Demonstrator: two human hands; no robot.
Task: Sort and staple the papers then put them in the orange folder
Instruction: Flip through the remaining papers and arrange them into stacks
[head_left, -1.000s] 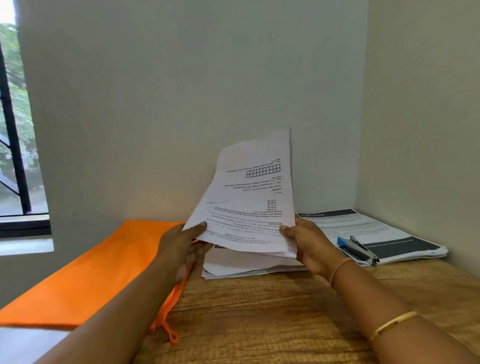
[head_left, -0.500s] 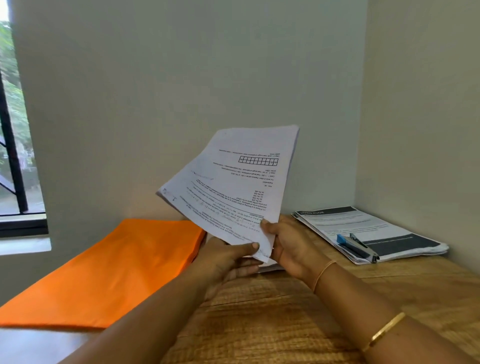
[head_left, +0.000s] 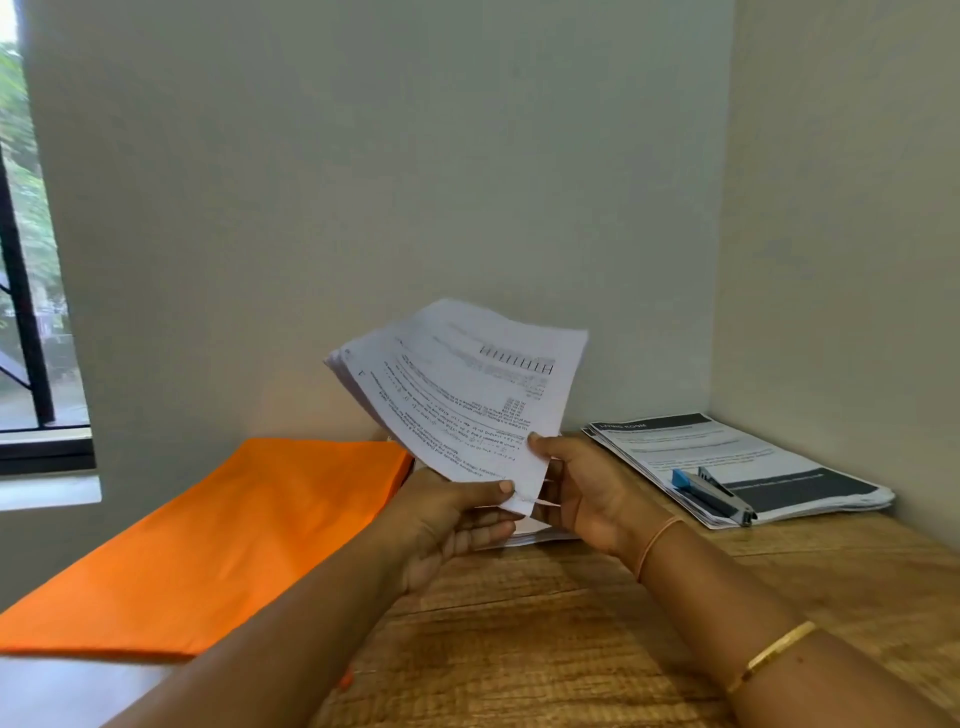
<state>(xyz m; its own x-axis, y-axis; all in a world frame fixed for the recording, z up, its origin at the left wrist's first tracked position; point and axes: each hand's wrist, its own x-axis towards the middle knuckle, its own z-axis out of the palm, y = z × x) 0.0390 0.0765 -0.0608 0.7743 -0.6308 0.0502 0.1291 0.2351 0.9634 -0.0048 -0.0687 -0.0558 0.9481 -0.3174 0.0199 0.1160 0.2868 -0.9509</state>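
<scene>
Sheaf of papers (head_left: 457, 395) held in air just right of orange folder (head_left: 208, 545), above desk (head_left: 571, 649). Both grips pinch same near corner: left hand (head_left: 452, 525) thumb on top, right hand (head_left: 587, 493) beside it. Print reads upside down. Long axis runs away toward wall (head_left: 415, 156), far end tilted up. Likely squaring sheets: keep edges flush, corner tight for stapler (head_left: 711, 493), lying farther right of folder.
</scene>
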